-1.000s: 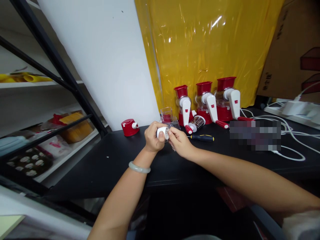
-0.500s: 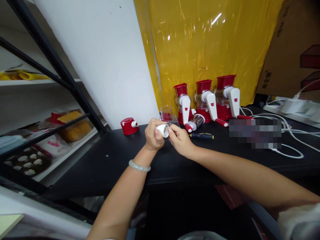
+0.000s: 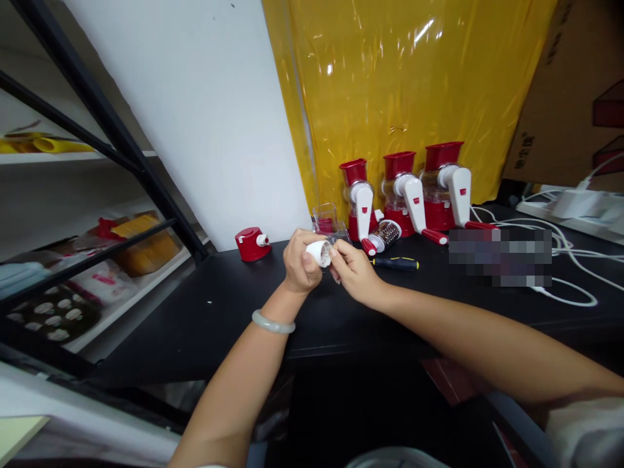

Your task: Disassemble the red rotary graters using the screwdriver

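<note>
My left hand [image 3: 298, 265] is wrapped round a small white hollow plastic part [image 3: 318, 252], its open end facing right. At that open end, my right hand [image 3: 359, 274] has thumb and forefinger pinched together; whatever lies between them is too small to make out. Behind my hands sits a clear plastic housing [image 3: 325, 214], partly covered by them. To the left stands a red base [image 3: 251, 244] with a white knob on its side. A metal grater drum [image 3: 385, 235] lies just beyond my right hand, and a screwdriver [image 3: 397, 264] with a dark and yellow handle rests nearby.
Three red and white rotary graters with crank handles, the middle one [image 3: 400, 188] among them, line the back of the black table [image 3: 209, 331]. White cables [image 3: 568, 296] and a power strip [image 3: 604, 218] lie at right. A black-framed shelf [image 3: 146, 175] stands left.
My hands stay at nearly the same spot round the white part; the right fingers have shifted slightly at its open end. The view has moved a little.
</note>
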Tool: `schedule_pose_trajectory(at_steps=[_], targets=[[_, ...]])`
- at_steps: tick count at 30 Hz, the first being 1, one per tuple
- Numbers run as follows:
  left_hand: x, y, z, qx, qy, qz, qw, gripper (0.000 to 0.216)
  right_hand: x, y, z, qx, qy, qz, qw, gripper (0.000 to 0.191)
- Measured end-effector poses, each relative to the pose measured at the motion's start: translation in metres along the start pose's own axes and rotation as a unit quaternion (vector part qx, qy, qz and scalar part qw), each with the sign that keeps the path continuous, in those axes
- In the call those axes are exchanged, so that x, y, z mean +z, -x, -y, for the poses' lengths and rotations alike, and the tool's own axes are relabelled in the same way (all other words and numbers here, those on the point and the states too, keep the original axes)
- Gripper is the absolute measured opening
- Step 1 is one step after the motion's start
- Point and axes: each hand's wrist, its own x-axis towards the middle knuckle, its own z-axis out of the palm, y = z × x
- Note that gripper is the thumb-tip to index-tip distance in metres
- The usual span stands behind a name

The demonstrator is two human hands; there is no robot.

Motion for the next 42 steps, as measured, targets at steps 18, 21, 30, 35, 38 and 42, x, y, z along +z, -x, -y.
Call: schedule_pose_trajectory(at_steps=[18, 21, 30, 35, 38, 42], targets=[[-0.001, 0.001, 0.009, -0.115, 0.07, 0.18, 0.975, 0.069, 0.004, -0.01, -0.001, 0.156, -0.196, -0.002, 0.968, 0.035], [-0.003, 0.002, 0.012, -0.13, 0.059, 0.213, 0.966, 0.055, -0.002, -0.014, 0.002, 0.184, -0.224, 0.035, 0.956, 0.03], [-0.005, -0.001, 0.017, -0.123, 0.012, 0.213, 0.969, 0.052, -0.008, -0.021, 0.006, 0.238, -0.254, 0.056, 0.936, 0.02], [-0.004, -0.001, 0.017, -0.131, 0.002, 0.205, 0.97, 0.055, -0.007, -0.021, 0.004, 0.225, -0.261, 0.049, 0.938, 0.025], [-0.004, -0.002, 0.016, -0.133, 0.007, 0.188, 0.973, 0.058, -0.008, -0.021, 0.004, 0.21, -0.259, 0.052, 0.941, 0.027], [-0.004, 0.0, 0.015, -0.147, 0.005, 0.166, 0.975, 0.063, -0.011, -0.021, 0.004, 0.187, -0.255, 0.06, 0.947, 0.029]])
